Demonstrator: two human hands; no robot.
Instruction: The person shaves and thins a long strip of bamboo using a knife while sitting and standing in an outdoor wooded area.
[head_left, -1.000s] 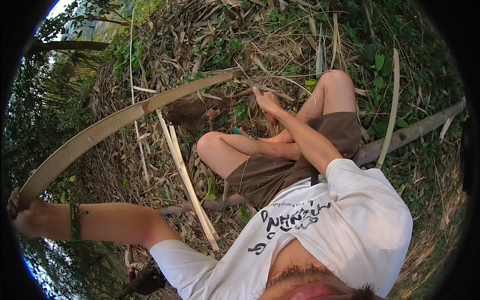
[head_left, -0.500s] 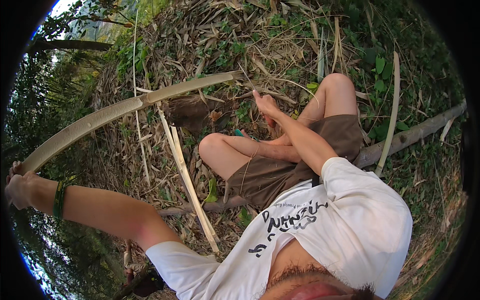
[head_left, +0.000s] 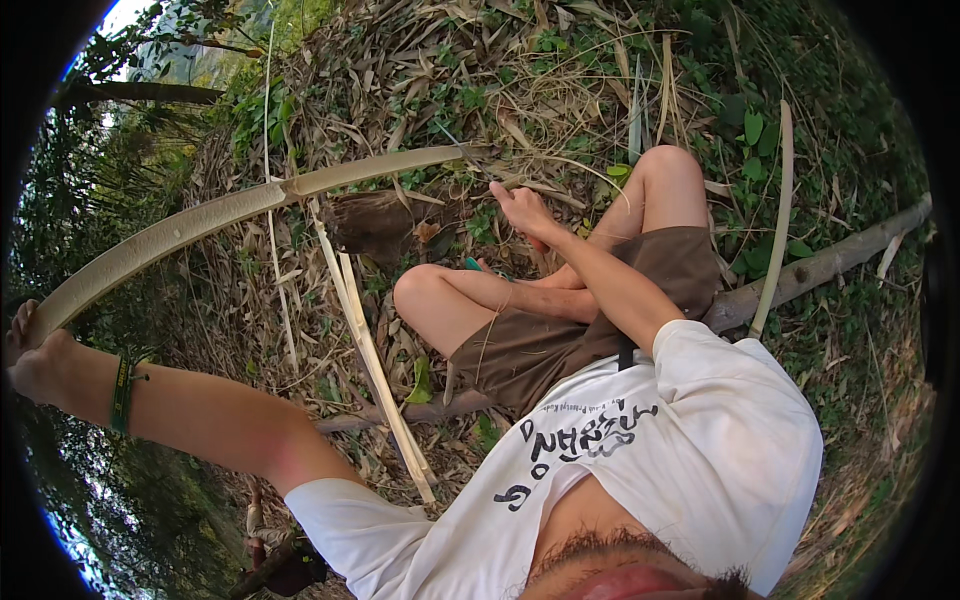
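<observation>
Fingers of your left hand [head_left: 35, 350] wrap one end of the long bamboo strip [head_left: 250, 205], while your right hand [head_left: 522, 208] grips its far portion.

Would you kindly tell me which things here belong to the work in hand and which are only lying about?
In use:
- long bamboo strip, held at its far end by the left hand
- right hand, at the strip's other end

Lying about:
- split bamboo slats
- log
- dry leaves
</observation>
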